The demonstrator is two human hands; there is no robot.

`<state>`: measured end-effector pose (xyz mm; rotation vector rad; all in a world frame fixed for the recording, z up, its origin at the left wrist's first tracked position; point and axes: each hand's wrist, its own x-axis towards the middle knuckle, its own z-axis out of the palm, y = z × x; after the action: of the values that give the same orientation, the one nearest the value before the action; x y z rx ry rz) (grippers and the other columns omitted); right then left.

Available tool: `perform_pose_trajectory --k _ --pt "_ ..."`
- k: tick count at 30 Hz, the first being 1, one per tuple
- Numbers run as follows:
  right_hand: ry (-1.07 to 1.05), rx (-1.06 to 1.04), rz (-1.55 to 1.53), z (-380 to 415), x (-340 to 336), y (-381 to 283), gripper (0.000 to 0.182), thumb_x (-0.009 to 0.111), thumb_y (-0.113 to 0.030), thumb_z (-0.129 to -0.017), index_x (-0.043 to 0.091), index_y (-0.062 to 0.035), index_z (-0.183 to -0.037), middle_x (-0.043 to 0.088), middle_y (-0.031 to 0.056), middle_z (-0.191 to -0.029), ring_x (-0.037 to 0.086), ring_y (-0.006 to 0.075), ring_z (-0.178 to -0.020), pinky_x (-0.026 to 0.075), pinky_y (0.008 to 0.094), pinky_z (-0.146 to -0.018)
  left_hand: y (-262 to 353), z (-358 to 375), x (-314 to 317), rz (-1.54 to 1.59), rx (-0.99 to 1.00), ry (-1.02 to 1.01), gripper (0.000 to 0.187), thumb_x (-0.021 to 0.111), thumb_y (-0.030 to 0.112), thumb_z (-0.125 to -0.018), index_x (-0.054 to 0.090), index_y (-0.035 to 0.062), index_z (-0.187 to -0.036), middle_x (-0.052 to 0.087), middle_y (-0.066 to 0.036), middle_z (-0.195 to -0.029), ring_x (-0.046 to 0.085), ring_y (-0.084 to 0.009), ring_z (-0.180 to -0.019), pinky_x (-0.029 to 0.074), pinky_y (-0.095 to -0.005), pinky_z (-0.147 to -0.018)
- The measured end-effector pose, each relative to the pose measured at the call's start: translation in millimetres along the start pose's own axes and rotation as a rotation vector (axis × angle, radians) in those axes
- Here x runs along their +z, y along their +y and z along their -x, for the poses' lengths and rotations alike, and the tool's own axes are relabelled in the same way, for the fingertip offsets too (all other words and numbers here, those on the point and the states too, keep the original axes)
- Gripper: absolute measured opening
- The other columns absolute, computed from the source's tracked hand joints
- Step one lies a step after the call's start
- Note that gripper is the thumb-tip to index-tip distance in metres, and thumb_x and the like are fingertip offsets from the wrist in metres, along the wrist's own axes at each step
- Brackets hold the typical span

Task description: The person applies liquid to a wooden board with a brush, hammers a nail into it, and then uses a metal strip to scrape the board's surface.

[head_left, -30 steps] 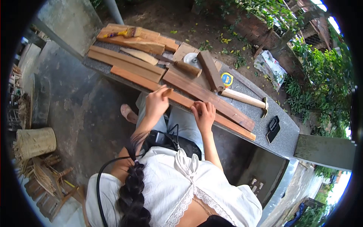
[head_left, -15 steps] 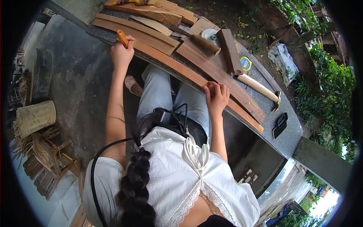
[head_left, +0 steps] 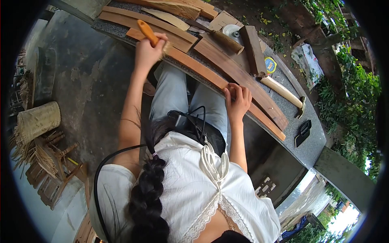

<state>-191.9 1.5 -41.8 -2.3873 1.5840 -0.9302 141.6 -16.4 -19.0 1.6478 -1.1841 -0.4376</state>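
My left hand (head_left: 149, 52) is closed around a paintbrush (head_left: 146, 31) with an orange handle pointing up and away. Its pale bristles lie against a long, narrow reddish-brown wooden strip (head_left: 194, 65) along the near edge of the stone counter. Farther right, my right hand (head_left: 238, 100) grips that same strip, with the fingers over its far side and the thumb towards me. Just beyond the strip lies a wider dark brown board (head_left: 239, 79). Another grooved wooden piece (head_left: 178, 37) rests beyond my left hand.
On the counter (head_left: 302, 152) lie a wooden-handled tool (head_left: 227, 42), a dark wood block (head_left: 253, 50), a yellow tape measure (head_left: 270, 65), a hammer (head_left: 283, 90) and a black flat-based object (head_left: 303, 133). A white disc (head_left: 231, 30) sits behind. A woven roll (head_left: 38, 121) is on the left.
My left hand has moved right along the strip with the paintbrush, and the strip's left end now shows behind it. My right hand keeps its grip. The view has shifted slightly.
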Motion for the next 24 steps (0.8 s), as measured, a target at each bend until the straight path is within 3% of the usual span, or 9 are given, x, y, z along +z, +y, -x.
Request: perform_pose_trajectory --k 3,7,9,10,15,17,18,21,24 --pt "0.015 -0.005 0.008 0.3 3.0 0.4 0.025 0.076 -0.028 -0.079 0.067 -0.0156 -0.099 0.057 0.0038 -0.091 0.054 0.0234 -0.087 0.041 0.0363 -0.079 -48.2 -45.0 -55.7 -0.320 0.096 0.248 0.008 0.063 0.010 -0.084 0.070 0.0074 -0.089 0.073 -0.011 -0.092 0.070 -0.0284 -0.088 0.055 -0.0358 -0.075" --pt "0.016 -0.004 0.015 0.6 1.2 0.5 0.030 0.077 -0.030 -0.077 0.066 -0.0167 -0.102 0.057 0.0033 -0.092 0.054 0.0234 -0.088 0.041 0.0366 -0.079 -13.8 -35.4 -41.2 -0.693 -0.132 0.138 0.017 0.057 0.011 -0.085 0.069 0.0127 -0.097 0.071 -0.012 -0.095 0.067 -0.0338 -0.087 0.055 -0.0436 -0.075" --pt "-0.062 -0.053 0.101 -3.0 -6.4 -6.7 0.037 0.078 -0.031 -0.075 0.065 -0.0183 -0.107 0.056 0.0030 -0.094 0.054 0.0230 -0.090 0.039 0.0365 -0.081 12.0 19.2 15.3 -0.586 0.147 0.032 0.021 0.057 0.004 -0.079 0.063 0.0122 -0.097 0.067 -0.008 -0.113 0.067 -0.0338 -0.088 0.055 -0.0455 -0.077" --pt "-0.063 -0.050 0.102 -3.6 -4.8 -6.1 0.037 0.078 -0.031 -0.075 0.065 -0.0183 -0.107 0.056 0.0030 -0.094 0.054 0.0230 -0.090 0.039 0.0365 -0.081 28.3 37.2 31.9 -0.464 0.156 0.002 0.013 0.056 0.008 -0.085 0.063 0.0144 -0.095 0.068 -0.006 -0.111 0.067 -0.0351 -0.087 0.055 -0.0433 -0.073" --pt "-0.139 -0.066 0.065 -2.9 -7.6 -1.1 0.041 0.079 -0.029 -0.073 0.065 -0.0194 -0.110 0.056 0.0026 -0.096 0.054 0.0221 -0.094 0.037 0.0365 -0.087 61.7 79.2 51.5 -0.132 0.105 -0.246 0.008 0.064 0.006 -0.084 0.065 0.0095 -0.090 0.071 -0.010 -0.105 0.070 -0.0304 -0.085 0.056 -0.0342 -0.072" --pt "-0.133 -0.072 0.061 -2.5 -12.0 1.0 0.040 0.079 -0.029 -0.073 0.065 -0.0192 -0.110 0.057 0.0025 -0.096 0.054 0.0219 -0.094 0.037 0.0366 -0.088 50.3 61.2 29.8 -0.015 0.094 -0.155 0.005 0.063 0.006 -0.085 0.066 0.0068 -0.089 0.071 -0.011 -0.104 0.072 -0.0257 -0.083 0.055 -0.0308 -0.070" --pt "-0.132 -0.079 0.057 -1.5 -14.5 2.1 0.040 0.079 -0.029 -0.073 0.066 -0.0190 -0.110 0.057 0.0024 -0.096 0.054 0.0216 -0.094 0.036 0.0367 -0.088 45.6 46.8 11.7 -0.216 0.066 -0.108 0.005 0.063 0.005 -0.085 0.066 0.0046 -0.090 0.072 -0.011 -0.104 0.072 -0.0229 -0.083 0.055 -0.0285 -0.069" --pt "-0.159 -0.068 0.033 -2.2 -17.8 4.2 0.040 0.078 -0.030 -0.073 0.067 -0.0188 -0.110 0.058 0.0026 -0.096 0.055 0.0216 -0.094 0.036 0.0365 -0.090 -11.0 4.1 -35.8 -0.271 0.003 0.153 0.008 0.062 0.007 -0.087 0.069 0.0056 -0.092 0.072 -0.011 -0.103 0.070 -0.0251 -0.095 0.054 -0.0316 -0.076" --pt "-0.149 -0.081 0.074 -7.8 -20.4 6.4 0.031 0.074 -0.028 -0.079 0.070 -0.0177 -0.107 0.058 0.0011 -0.089 0.054 0.0203 -0.089 0.036 0.0359 -0.088 -12.3 -18.5 -62.8 -0.388 -0.009 0.285 0.008 0.063 0.006 -0.086 0.069 0.0053 -0.092 0.073 -0.010 -0.102 0.070 -0.0243 -0.094 0.054 -0.0320 -0.077"
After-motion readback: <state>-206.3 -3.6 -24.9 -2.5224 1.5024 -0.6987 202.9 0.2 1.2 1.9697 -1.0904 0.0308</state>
